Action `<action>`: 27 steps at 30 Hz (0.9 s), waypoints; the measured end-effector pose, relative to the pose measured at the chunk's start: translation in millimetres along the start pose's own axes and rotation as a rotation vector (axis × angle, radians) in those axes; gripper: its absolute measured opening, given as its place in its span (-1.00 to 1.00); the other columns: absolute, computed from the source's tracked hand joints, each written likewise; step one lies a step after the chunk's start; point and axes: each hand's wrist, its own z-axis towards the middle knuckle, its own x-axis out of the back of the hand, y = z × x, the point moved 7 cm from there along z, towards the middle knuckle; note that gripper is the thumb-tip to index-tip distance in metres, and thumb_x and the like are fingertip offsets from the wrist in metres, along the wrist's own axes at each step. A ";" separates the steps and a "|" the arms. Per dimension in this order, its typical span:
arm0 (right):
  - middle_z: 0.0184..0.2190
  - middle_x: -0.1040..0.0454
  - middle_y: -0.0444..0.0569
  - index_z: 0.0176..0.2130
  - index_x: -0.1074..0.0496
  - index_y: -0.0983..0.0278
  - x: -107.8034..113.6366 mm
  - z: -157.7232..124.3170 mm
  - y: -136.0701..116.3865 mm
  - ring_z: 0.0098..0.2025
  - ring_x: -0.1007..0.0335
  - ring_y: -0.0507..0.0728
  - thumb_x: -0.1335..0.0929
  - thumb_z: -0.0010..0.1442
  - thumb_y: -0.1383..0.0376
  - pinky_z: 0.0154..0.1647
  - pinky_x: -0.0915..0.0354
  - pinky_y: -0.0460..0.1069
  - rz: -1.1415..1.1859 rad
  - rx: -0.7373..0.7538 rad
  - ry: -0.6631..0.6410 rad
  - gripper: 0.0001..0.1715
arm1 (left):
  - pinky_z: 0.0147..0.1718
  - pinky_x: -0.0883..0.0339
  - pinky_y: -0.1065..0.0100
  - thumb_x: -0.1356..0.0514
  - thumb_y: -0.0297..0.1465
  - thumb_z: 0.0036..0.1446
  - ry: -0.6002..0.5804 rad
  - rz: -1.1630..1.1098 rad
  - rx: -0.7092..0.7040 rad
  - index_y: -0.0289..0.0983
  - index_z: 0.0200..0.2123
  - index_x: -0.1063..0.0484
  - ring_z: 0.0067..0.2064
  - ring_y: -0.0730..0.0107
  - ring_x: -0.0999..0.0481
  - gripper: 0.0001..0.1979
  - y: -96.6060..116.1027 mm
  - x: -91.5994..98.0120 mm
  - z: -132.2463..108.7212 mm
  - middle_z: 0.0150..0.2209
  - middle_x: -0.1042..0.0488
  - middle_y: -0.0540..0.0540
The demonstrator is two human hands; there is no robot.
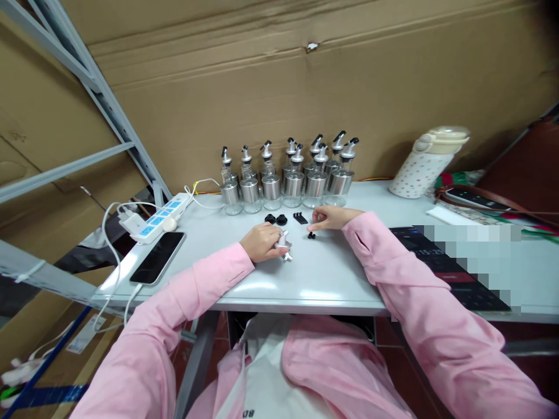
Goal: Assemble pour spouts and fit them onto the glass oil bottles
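Observation:
My left hand rests on the grey table, closed around a small silver pourer spout that sticks out to the right of the fingers. My right hand is pinched together just above two tiny black plugs. Two round black caps and a small black ribbed piece lie between my hands and the bottles. Several glass and steel oil bottles with spouts stand in rows at the back of the table.
A black phone and a white power strip with cables lie at the left. A spotted white jug stands at the back right, a dark device beside my right arm. Cardboard covers the wall behind.

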 end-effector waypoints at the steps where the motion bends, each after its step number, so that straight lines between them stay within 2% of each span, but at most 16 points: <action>1: -0.52 -0.29 -0.13 -0.44 -0.30 0.26 2.4 0.0 -2.3 -0.46 -0.19 0.04 -0.37 -0.22 -0.17 -0.44 -0.10 -0.06 0.008 0.022 0.027 -0.41 | -0.30 -0.27 0.29 0.39 -0.02 0.26 0.007 -0.005 -0.001 -0.32 -0.49 -0.34 -0.42 0.35 -0.39 -0.30 -0.1 0.4 -0.2 -0.46 -0.45 -0.19; 5: -0.59 -0.22 -0.15 -0.51 -0.27 0.26 17.1 -5.1 -25.2 -0.47 -0.11 0.02 -0.21 0.04 -0.08 -0.39 -0.09 -0.04 0.099 0.185 0.231 -0.53 | -0.13 -0.22 0.20 0.45 -0.06 0.27 0.029 -0.013 0.039 -0.32 -0.46 -0.35 -0.39 0.35 -0.39 -0.28 -2.5 2.7 -0.6 -0.45 -0.47 -0.16; 8: -0.51 -0.28 -0.12 -0.38 -0.33 0.28 21.6 -14.5 -49.9 -0.43 -0.16 0.04 -0.24 0.05 0.01 -0.33 -0.14 -0.04 0.287 0.343 0.336 -0.62 | -0.05 -0.13 0.14 0.49 -0.06 0.26 0.034 -0.006 0.100 -0.32 -0.41 -0.36 -0.36 0.36 -0.40 -0.25 -5.3 5.2 0.1 -0.41 -0.47 -0.14; 10: -0.49 -0.30 -0.13 -0.32 -0.34 0.29 15.9 -18.9 -64.5 -0.42 -0.18 0.03 -0.32 -0.02 0.03 -0.34 -0.16 -0.04 0.409 0.414 0.286 -0.60 | -0.03 -0.08 0.12 0.52 -0.04 0.24 0.034 0.006 0.151 -0.31 -0.34 -0.37 -0.32 0.35 -0.40 -0.24 -7.8 6.5 0.7 -0.35 -0.47 -0.14; 15: -0.47 -0.40 -0.09 -0.32 -0.44 0.35 -13.9 -25.6 -87.8 -0.42 -0.25 0.02 -0.39 -0.08 0.00 -0.28 -0.21 0.00 0.580 0.443 -0.109 -0.52 | 0.00 -0.02 0.09 0.47 0.00 0.23 0.041 0.007 0.269 -0.30 -0.22 -0.28 -0.17 0.29 -0.42 -0.31 -16.1 5.3 -1.0 -0.20 -0.44 -0.18; 17: -0.39 -0.44 -0.06 -0.25 -0.46 0.36 -18.8 -30.0 -94.3 -0.38 -0.28 0.02 -0.40 -0.09 0.01 -0.24 -0.22 0.01 0.643 0.470 -0.194 -0.47 | 0.01 -0.02 0.09 0.42 -0.01 0.25 0.049 0.007 0.269 -0.29 -0.16 -0.24 -0.10 0.26 -0.40 -0.38 -17.8 2.9 -2.7 -0.15 -0.42 -0.21; 21: -0.33 -0.45 -0.06 -0.19 -0.44 0.35 -19.7 -35.8 -102.6 -0.37 -0.27 0.00 -0.40 -0.06 0.04 -0.24 -0.21 0.00 0.721 0.502 -0.228 -0.47 | 0.01 -0.02 0.08 0.32 0.00 0.26 0.075 0.002 0.241 -0.29 -0.08 -0.17 -0.01 0.24 -0.36 -0.46 -18.8 0.3 -5.1 -0.10 -0.40 -0.24; 27: -0.59 -0.33 -0.19 -0.42 -0.35 0.31 -16.0 -34.2 -101.5 -0.51 -0.20 -0.02 -0.34 -0.05 0.14 -0.41 -0.13 -0.06 0.700 0.448 -0.144 -0.73 | 0.00 -0.01 0.10 0.24 0.01 0.25 0.145 -0.009 0.244 -0.29 -0.10 -0.16 -0.07 0.26 -0.40 -0.49 -14.7 11.2 -1.5 -0.15 -0.44 -0.19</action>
